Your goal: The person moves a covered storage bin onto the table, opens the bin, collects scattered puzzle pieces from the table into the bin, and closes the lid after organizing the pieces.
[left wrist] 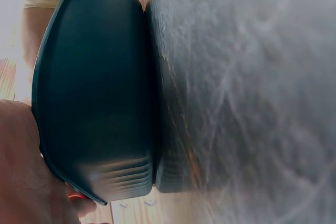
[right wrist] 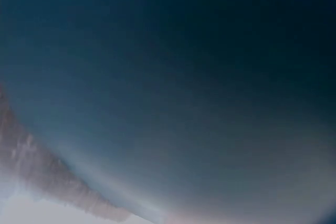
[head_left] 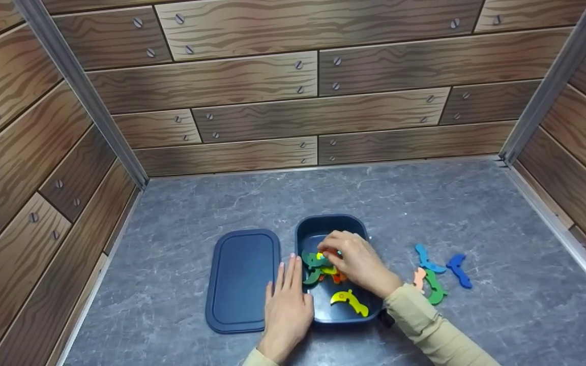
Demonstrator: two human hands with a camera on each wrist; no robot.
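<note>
A dark blue plastic container (head_left: 331, 223) holds several small, flat, curved toy pieces, among them green pieces (head_left: 312, 277) in a pile and a yellow piece (head_left: 350, 302) lying apart near the front. My right hand (head_left: 356, 259) reaches inside over the pile, its fingers curled and an orange piece (head_left: 329, 252) showing between thumb and fingertips. Along the container's left wall lies my left hand (head_left: 289, 305), fingers straight and pointing forward. In the left wrist view part of this hand (left wrist: 26, 166) overlaps the container's rim. Only a blurred dark blue surface (right wrist: 184, 93) fills most of the right wrist view.
The container's dark blue lid (head_left: 243, 279) lies flat on the grey marbled table (head_left: 186, 203) to the left. Several loose pieces sit right of the container, including a dark blue piece (head_left: 459, 271) and a green piece (head_left: 434, 288). Wood-patterned walls (head_left: 252, 81) enclose the table.
</note>
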